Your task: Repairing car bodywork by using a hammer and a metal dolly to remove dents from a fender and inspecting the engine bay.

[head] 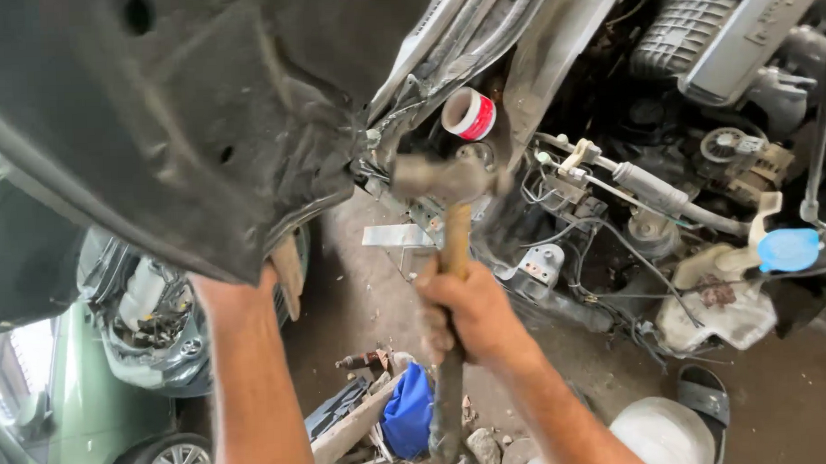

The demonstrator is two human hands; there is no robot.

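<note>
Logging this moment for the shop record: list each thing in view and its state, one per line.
Wooden-handled steel hammer: raised, head blurred.
Right hand: closed around the hammer handle.
Left hand: pressed up under the black fender liner, fingers hidden.
Black fender liner: crumpled, hanging loose.
Blue round reservoir cap: flipped open.
Red-and-white tape roll: resting in the engine bay.

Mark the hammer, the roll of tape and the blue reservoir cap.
hammer (454,244), head view, on the wooden handle above the right hand.
roll of tape (469,114), head view, on its red-and-white side.
blue reservoir cap (788,249), head view, on the cap's top face.
</note>
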